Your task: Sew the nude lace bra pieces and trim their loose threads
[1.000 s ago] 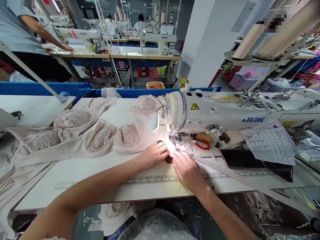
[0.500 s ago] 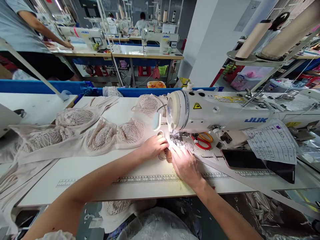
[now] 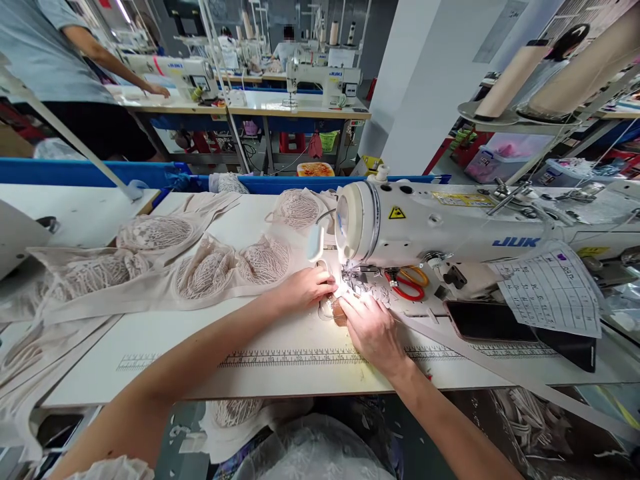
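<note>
My left hand is closed in a pinch at the edge of beige bra fabric, just left of the lit needle area of the white sewing machine. My right hand lies close to the presser foot, its fingers together and pressing on a beige strip. That strip runs from under this hand down to the lower right, over the table edge. The fingers partly hide the fabric at the needle. Beige lace-cup bras spread leftward over the table, joined by bands.
Red-handled scissors lie behind my right hand. Further right are a phone and a written paper sheet. A printed ruler crosses the table front. Thread cones stand at upper right. A co-worker's hand is at the far table.
My hands stay almost in place at the needle, with only slight finger shifts. The co-worker's hand has moved right along the far table. The whole view has shifted slightly.
</note>
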Tool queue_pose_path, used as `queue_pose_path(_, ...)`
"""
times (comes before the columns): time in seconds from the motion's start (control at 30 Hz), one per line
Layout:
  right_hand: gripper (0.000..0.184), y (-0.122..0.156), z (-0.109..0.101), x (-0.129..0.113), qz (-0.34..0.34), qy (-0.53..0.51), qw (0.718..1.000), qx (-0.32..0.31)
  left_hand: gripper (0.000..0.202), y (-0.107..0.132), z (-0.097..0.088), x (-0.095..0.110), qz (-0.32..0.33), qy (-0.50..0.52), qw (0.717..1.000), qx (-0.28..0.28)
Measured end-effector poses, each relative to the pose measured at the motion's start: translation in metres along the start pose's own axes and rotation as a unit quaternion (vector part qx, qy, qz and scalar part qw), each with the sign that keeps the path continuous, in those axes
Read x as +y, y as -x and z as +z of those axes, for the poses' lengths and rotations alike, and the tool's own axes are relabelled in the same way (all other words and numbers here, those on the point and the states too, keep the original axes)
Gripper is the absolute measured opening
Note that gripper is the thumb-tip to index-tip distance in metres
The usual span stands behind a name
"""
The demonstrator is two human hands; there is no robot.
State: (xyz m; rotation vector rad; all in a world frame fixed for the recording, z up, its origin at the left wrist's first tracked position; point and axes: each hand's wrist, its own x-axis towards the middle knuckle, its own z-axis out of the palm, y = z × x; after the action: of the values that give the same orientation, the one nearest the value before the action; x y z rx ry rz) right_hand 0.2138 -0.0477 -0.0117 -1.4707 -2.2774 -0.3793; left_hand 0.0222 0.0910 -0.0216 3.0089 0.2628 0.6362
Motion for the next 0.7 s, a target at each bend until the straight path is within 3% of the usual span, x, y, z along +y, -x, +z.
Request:
queue_pose_path(0.3,0.034,0.002,0.004,0.0,0.001,0.013,1.0,0.007,0.027,0.001,0.001,-0.006,0.003,0.003,1.0,0.006)
queue_pose_path(0.5,0.032,-0.001,0.002,-0.002,0.0,-0.009,1.0,0.013,0.028,-0.003,0.001,-0.017,-0.043,0.015,0.999,-0.007)
queue_pose_path(0.7,0.035,0.026,-0.02,0.01,0.012,-0.147,0.988,0.052,0.029,-0.007,-0.003,-0.025,-0.108,0.037,0.993,-0.006)
